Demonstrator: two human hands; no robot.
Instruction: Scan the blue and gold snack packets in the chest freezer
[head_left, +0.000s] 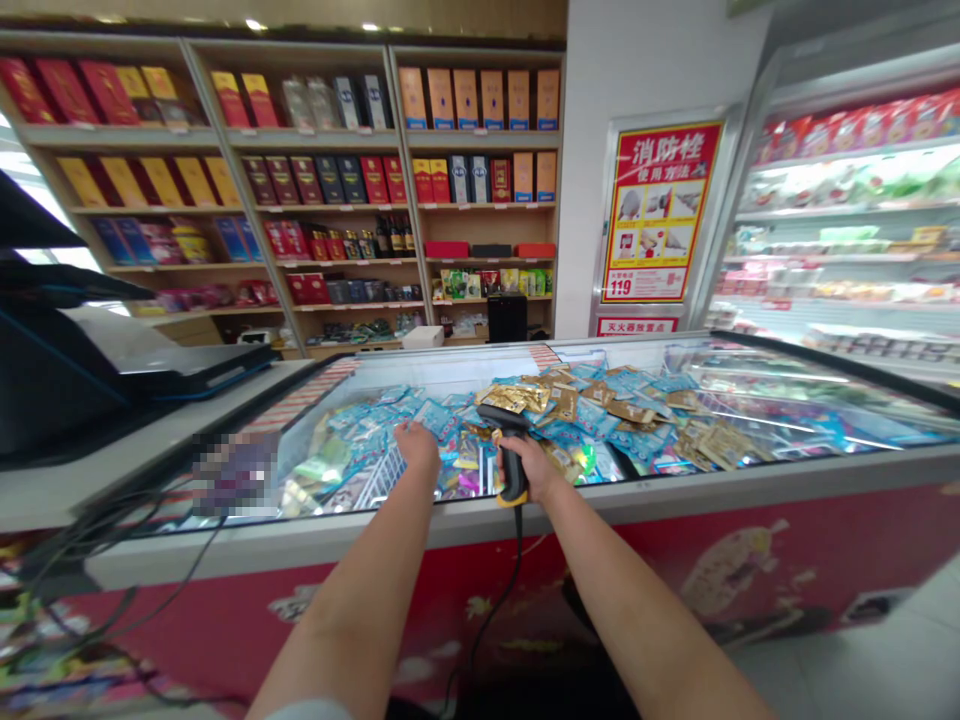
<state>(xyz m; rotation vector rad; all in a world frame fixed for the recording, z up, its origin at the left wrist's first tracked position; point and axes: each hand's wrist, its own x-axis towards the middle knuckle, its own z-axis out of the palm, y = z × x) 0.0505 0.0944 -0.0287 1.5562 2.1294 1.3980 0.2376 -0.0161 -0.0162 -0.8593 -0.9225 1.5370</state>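
My right hand (534, 462) is wrapped around the grip of a black and yellow barcode scanner (513, 470), held upright over the near edge of a chest freezer (660, 492). The scanner's cable hangs down in front of the freezer. To the left, my left hand (418, 445) is closed, its fingers curled at the edge of a blue ice cream packet (436, 416); the exact grip is hard to see. Blue packets and brown-gold packets (562, 402) lie heaped in the freezer beyond both hands. A gold packet (517, 397) lies just behind the scanner head.
A white wire basket divider (381, 478) stands inside the freezer. Tangled cables (82, 535) and a counter with a dark machine (60, 350) are at left. Shelves of boxed goods (330, 180) line the back; a refrigerated display (847, 230) stands at right.
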